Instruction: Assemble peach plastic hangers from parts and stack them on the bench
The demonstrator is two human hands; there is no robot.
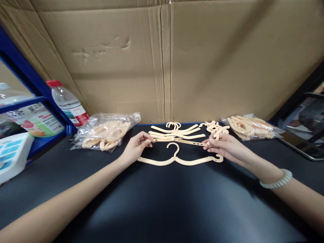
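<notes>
Pinching a hanger [193, 143], the left hand [138, 145] and right hand [225, 146] are steadying its ends. Level support is probably limiting flex.

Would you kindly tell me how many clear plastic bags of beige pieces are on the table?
2: one bag lies left of the left hand, near the red-capped bottle; the other bag lies beyond the right hand, to its right. Neither is hidden.

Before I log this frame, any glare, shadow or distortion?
Head view: pale glare on the smooth black tabletop; head view: soft diagonal shadow across the upper right of the creased brown cardboard wall; head view: clear red-capped plastic bottle leans, probably lens distortion.
</notes>
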